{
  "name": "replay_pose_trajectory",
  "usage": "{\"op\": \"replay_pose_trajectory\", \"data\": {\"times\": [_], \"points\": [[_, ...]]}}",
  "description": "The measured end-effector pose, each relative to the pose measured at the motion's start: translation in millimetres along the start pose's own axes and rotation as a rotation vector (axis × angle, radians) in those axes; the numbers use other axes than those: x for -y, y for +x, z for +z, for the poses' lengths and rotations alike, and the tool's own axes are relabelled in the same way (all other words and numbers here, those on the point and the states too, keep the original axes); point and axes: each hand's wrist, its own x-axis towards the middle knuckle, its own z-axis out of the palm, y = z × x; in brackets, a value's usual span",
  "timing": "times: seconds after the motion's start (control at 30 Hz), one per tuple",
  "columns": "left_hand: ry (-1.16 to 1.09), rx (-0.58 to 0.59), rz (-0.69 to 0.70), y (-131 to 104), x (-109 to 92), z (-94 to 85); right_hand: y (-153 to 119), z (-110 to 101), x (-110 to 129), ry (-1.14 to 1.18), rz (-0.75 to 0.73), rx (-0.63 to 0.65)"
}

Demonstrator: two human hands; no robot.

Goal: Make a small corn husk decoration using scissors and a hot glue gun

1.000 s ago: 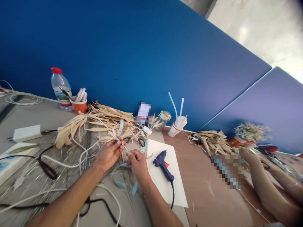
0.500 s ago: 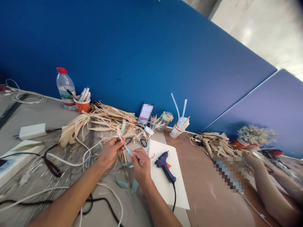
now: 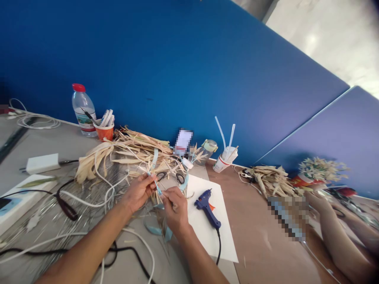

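My left hand (image 3: 140,192) is closed in a pinch on a thin stem, with a small pale dried-husk flower (image 3: 148,169) showing above its fingertips. A narrow light-blue tape (image 3: 158,190) runs from those fingertips down to my right hand (image 3: 176,207). My right hand is closed as well, thumb and forefinger pinching the tape's lower end. Behind the hands lie scissors (image 3: 179,178), partly covered by dried husks (image 3: 139,146). Curled light-blue strips (image 3: 153,226) hang or lie just below the hands; which of the two I cannot tell.
A blue glue gun (image 3: 208,208) lies on white paper (image 3: 220,236) to the right. White cables (image 3: 85,199) and thin wires cross the left side. A bottle (image 3: 84,114), an orange cup (image 3: 104,130) and a cup with straws (image 3: 224,159) stand behind. Another person's arms (image 3: 334,232) are far right.
My right hand has turned slightly and its fingers have closed in on the tape. The tape between the hands looks narrower and more twisted. My left hand has stayed nearly in place.
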Motion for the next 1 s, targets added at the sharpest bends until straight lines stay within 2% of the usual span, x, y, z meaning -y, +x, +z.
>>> {"op": "replay_pose_trajectory", "data": {"times": [0.17, 0.33, 0.73, 0.9, 1.0], "points": [[0.014, 0.004, 0.009, 0.4, -0.2, -0.5, 0.6, 0.4, -1.1, 0.007, 0.031, 0.013], [0.049, -0.083, 0.045, 1.8, 1.4, 0.4, 0.1, 1.7, -0.6, 0.006, 0.040, 0.029], [0.181, -0.096, 0.142, 1.8, 8.2, 0.2, -1.4, 2.8, -1.6, -0.001, 0.060, 0.053], [0.232, -0.120, 0.166, 2.3, 10.0, -0.2, 0.0, 2.3, -1.5, -0.020, 0.070, 0.182], [0.298, -0.126, 0.192, 4.4, 12.3, -2.8, 0.9, 0.6, -0.6, -0.021, 0.086, 0.202]]}}
